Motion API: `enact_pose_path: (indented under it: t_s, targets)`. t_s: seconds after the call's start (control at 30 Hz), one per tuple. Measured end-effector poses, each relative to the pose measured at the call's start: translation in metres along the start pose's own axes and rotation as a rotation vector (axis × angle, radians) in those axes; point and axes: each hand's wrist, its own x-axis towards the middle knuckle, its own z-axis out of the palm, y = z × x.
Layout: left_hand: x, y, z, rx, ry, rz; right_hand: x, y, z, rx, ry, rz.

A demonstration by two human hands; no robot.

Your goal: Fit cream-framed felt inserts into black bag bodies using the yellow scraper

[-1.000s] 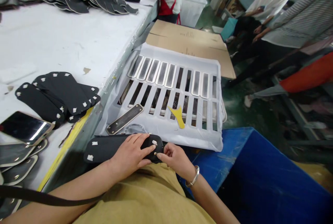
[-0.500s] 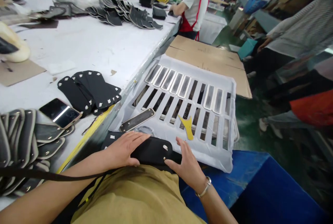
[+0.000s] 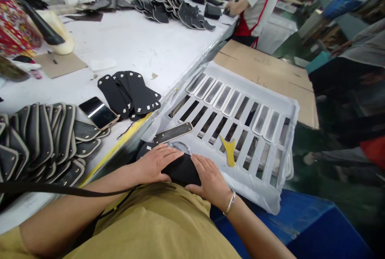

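Observation:
A long black panel [image 3: 181,169] with rounded ends and small white tabs lies across the front of my body. My left hand [image 3: 155,164] grips it near the middle, fingers over its top and thumb along the near edge. At its right end, my right hand [image 3: 209,178] holds it the same way, hiding that end. Just beyond my left hand, a grey strip [image 3: 173,132] with metal studs rests on the near-left corner of a white slotted tray [image 3: 270,207]. A clear ring-shaped item [image 3: 180,145] lies behind the panel. A yellow forked tool [image 3: 228,150] sits on the tray.
On the white table to the left are black tabbed panels [image 3: 132,92], a phone [image 3: 98,112] and a large heap of grey studded pieces [image 3: 39,134]. A cardboard sheet [image 3: 267,76] lies behind the tray, a blue bin [image 3: 313,219] below. A person [image 3: 258,6] works beyond.
My view has swung left, so the table shows further right. My right hand has moved inward from the panel's right end and now covers the corner with the tab.

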Motion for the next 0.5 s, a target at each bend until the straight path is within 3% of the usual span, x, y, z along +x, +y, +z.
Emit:
enact_pose_path:
  t_s: [0.33,0.5]
  targets:
    - [-0.007,-0.008,0.007,0.011,0.031,-0.047,0.000,0.002,0.001,-0.012,0.013,0.019]
    - [-0.007,-0.014,0.001,0.000,0.046,-0.050,0.007,-0.005,-0.005,-0.014,0.003,0.048]
